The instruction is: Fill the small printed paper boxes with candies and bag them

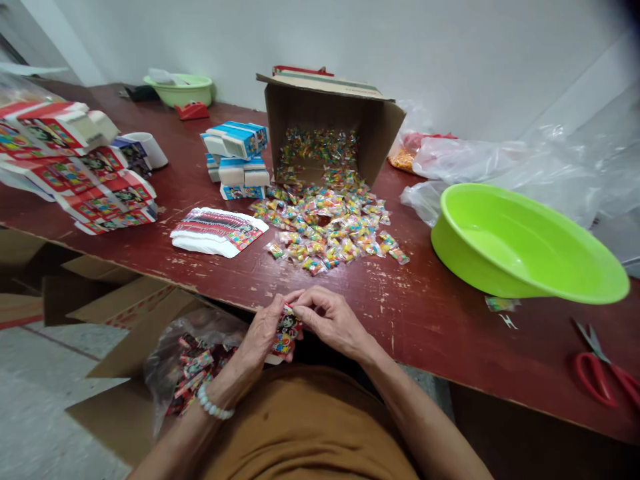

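Both my hands meet at the near edge of the red-brown table [425, 313], closed on a small printed paper box [286, 333]. My left hand [263, 333] grips its left side; a bead bracelet is on that wrist. My right hand [330, 319] pinches the box's top edge with thumb and fingers. Just beyond lies a heap of small wrapped candies [325, 227] spilling out of a tipped cardboard carton [330, 120]. A fanned stack of flat printed box blanks [217, 231] lies left of the heap.
A lime-green basin [520, 247] sits at the right, red-handled scissors [603, 373] near the right edge. Blue-and-white boxes [237, 157] are stacked mid-table, red printed boxes [75, 167] at the left. Below my left hand is a plastic bag of filled boxes [195, 367] in a cardboard carton.
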`<action>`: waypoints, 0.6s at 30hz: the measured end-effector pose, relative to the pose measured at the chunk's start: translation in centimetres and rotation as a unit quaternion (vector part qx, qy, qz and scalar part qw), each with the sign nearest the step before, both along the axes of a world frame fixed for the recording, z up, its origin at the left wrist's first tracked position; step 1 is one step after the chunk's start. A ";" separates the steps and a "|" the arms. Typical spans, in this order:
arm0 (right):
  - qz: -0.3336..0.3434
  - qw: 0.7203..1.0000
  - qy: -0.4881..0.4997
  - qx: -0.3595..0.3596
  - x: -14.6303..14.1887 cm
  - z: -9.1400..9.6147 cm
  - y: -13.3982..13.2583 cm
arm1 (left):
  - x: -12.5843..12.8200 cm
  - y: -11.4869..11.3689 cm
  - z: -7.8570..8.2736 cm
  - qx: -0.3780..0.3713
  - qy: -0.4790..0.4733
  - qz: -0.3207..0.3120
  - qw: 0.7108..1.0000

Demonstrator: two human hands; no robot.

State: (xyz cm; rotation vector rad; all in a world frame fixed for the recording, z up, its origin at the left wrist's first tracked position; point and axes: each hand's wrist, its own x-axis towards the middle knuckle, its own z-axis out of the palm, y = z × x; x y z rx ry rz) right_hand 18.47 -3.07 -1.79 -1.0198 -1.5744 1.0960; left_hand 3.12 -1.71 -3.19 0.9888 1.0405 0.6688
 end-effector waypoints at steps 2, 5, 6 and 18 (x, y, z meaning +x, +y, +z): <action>-0.026 0.996 -0.059 0.065 -0.3 -0.2 -0.4 | 0.3 -0.3 -0.2 -0.018 -0.026 0.013 0.999; -0.032 0.989 -0.116 0.089 0.0 -0.6 0.2 | 0.5 -1.0 -0.2 -0.051 -0.088 0.027 0.994; -0.027 0.988 -0.130 0.082 0.4 -0.7 0.9 | 0.4 -1.3 -0.1 -0.058 -0.109 0.029 0.992; -0.150 0.903 -0.393 0.084 2.5 -3.8 6.5 | -9.3 -1.7 -1.7 -0.070 -0.009 -0.054 0.996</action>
